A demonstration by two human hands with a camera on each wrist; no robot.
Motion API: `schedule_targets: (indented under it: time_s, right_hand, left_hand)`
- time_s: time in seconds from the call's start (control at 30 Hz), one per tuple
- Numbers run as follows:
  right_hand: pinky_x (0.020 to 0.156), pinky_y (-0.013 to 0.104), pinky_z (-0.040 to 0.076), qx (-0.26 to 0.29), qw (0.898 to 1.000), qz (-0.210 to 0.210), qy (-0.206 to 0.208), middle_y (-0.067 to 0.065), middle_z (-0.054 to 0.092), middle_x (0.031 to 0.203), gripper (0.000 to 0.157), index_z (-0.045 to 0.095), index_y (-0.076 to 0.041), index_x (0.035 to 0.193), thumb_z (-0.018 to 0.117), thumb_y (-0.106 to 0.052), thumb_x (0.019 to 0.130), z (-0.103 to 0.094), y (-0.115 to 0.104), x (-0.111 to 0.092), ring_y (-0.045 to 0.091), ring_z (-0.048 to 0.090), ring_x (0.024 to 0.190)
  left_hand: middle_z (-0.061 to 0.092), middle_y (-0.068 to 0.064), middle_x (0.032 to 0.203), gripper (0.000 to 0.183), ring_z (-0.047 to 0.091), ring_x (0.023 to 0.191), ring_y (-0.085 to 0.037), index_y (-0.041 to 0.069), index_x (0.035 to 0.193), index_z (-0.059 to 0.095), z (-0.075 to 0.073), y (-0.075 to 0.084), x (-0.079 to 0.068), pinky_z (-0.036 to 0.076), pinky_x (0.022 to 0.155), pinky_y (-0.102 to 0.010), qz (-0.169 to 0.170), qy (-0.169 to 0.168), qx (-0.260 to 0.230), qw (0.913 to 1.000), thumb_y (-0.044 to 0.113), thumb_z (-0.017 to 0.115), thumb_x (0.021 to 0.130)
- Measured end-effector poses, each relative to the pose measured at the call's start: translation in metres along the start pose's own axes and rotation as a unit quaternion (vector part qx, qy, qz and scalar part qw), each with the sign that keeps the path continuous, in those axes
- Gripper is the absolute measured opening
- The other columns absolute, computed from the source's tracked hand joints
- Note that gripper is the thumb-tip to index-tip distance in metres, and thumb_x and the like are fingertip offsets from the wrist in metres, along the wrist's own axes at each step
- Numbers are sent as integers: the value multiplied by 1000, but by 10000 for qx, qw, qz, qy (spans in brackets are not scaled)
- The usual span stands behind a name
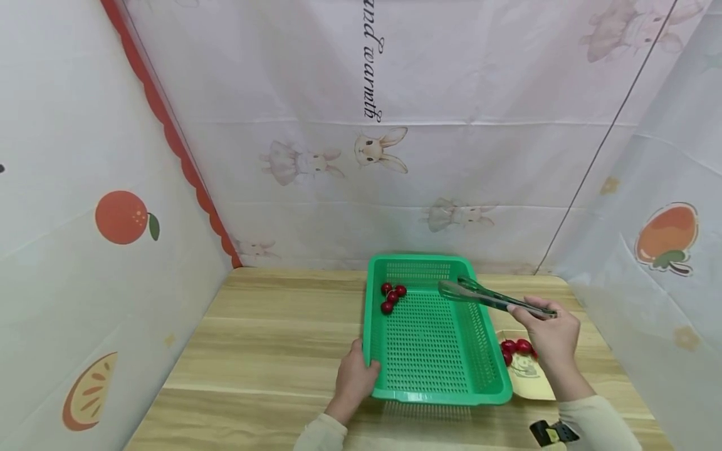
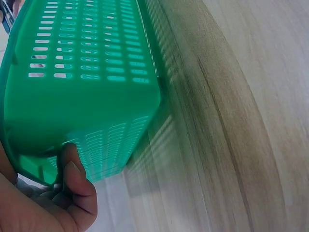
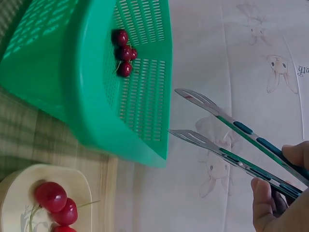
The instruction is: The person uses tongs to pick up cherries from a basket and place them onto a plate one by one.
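Note:
My left hand [image 1: 353,376] grips the left rim of a green plastic basket [image 1: 417,396], its fingers curled over the edge in the left wrist view. Several dark red cherries [image 1: 392,297] lie together at the basket's far left. In my right hand [image 1: 555,335] is a pair of metal tongs [image 3: 241,166] with dark green handle grips. Their tips are apart with nothing between them, above the basket's right rim. A cream plate [image 3: 79,181] with more cherries [image 3: 50,196] stands right of the basket, below my right hand; the basket and forearm hide part of it.
Everything stands on a wood-grain table [image 1: 271,351]. Printed cloth walls [image 1: 316,219] with rabbits and fruit rise behind it and on both sides. The basket's far end is close to the back wall. A black strap with a buckle [image 1: 553,432] is at my right wrist.

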State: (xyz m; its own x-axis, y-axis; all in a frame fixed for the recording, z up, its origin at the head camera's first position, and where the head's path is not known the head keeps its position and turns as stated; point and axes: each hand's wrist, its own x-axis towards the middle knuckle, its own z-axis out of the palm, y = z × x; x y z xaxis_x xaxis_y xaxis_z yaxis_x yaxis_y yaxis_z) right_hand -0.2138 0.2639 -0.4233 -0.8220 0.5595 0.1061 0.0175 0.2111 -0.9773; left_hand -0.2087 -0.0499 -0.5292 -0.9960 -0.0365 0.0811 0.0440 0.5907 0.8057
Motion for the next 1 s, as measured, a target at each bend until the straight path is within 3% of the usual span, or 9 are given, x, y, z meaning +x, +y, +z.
schedule_targets:
  time_s: [0.17, 0.43, 0.73, 1.0]
  right_hand:
    - [40, 24, 34, -356, 9991, -4, -210, -7, 62, 78, 38, 66, 3, 103, 79, -14, 73, 12, 0, 5, 6, 47, 52]
    - [53, 24, 44, -556, 9973, 39, -473, 5, 64, 90, 39, 66, 2, 105, 78, -19, 74, 27, -3, 8, 7, 56, 69]
    - [57, 22, 47, -781, 9936, -335, -750, 16, 66, 93, 37, 66, 3, 103, 77, -19, 76, 46, -5, 14, 6, 60, 69]
    - [53, 24, 48, -1188, 9865, -597, -960, 18, 67, 88, 31, 67, 3, 100, 75, -15, 76, 63, -10, 18, 20, 65, 72]
  left_hand:
    - [61, -18, 90, 52, 57, 67, -20, -9, 125, 43, 0, 0, 0, 47, 53, -34, -11, 13, -13, 10000, 4, 63, 79]
    - [61, -16, 89, 52, 56, 65, -18, -8, 126, 44, 1, 0, 0, 46, 51, -32, -80, 19, -12, 10000, 6, 63, 80]
    - [61, -16, 89, 52, 56, 66, -19, -7, 126, 44, 1, -1, 1, 46, 52, -33, -124, 53, 111, 9998, 8, 63, 80]
    - [61, -16, 92, 52, 56, 68, -19, -7, 127, 44, 2, -1, 1, 47, 54, -34, -173, -6, 98, 9998, 8, 63, 80]
